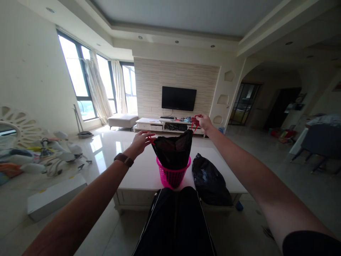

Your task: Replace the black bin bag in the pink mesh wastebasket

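A black garbage bag (pixel 174 149) with red drawstrings stands up out of a pink plastic basket (pixel 173 176), its lower part inside. My left hand (pixel 141 141) is closed on the red drawstring at the bag's left side. On the right, my right hand (pixel 203 122) grips the other red drawstring and holds it higher, so the bag's mouth is stretched between both hands. A second black bag (pixel 209 179), bulging and crumpled, lies to the right of the basket, apart from my hands.
Basket and second bag rest on a white coffee table (pixel 138 174) in front of my knees. A long white box (pixel 57 195) lies on the floor at left, near a pile of loose parts (pixel 61 151). A dark chair (pixel 321 142) stands at right.
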Tool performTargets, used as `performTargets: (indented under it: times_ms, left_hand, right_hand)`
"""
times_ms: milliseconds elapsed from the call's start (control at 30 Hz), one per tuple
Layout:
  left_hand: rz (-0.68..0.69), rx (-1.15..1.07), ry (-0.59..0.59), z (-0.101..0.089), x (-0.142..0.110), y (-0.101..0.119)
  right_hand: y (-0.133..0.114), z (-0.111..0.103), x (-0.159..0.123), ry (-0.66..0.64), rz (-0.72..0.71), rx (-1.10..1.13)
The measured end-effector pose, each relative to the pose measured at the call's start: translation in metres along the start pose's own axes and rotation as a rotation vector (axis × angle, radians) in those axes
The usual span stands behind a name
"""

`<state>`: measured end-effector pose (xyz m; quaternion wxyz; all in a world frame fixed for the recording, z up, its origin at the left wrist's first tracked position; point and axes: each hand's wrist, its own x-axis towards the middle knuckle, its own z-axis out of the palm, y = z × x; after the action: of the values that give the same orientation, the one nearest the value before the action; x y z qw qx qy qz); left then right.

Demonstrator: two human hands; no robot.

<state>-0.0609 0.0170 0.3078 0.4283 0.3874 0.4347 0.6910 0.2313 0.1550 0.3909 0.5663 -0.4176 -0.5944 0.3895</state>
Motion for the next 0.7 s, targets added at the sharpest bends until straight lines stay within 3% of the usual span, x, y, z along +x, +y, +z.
performTargets:
  times_ms: [100, 300, 433, 500, 633, 700]
  left_hand:
    - [-0.005, 0.051, 0.009, 0.001, 0.003, 0.005]
    - [0.136, 0.092, 0.042, 0.012, 0.013, 0.026]
    - [0.141, 0.064, 0.008, 0.017, 0.018, 0.039]
    - [0.138, 0.168, -0.017, 0.015, 0.020, 0.043]
    - [0.154, 0.583, -0.064, -0.001, 0.030, 0.046]
    - [0.181, 0.644, -0.040, -0.011, 0.037, 0.046]
  right_hand:
    - [-0.003, 0.001, -0.004, -0.067, -0.002, -0.033]
    - [0.007, -0.012, -0.017, -0.297, 0.021, -0.419]
    - [0.021, -0.020, -0.030, -0.439, 0.047, -0.625]
    - [0.026, -0.022, -0.034, -0.468, 0.050, -0.749]
    - [0.032, -0.028, -0.032, -0.456, 0.062, -0.982]
    - [0.033, -0.031, -0.031, -0.443, 0.078, -1.068]
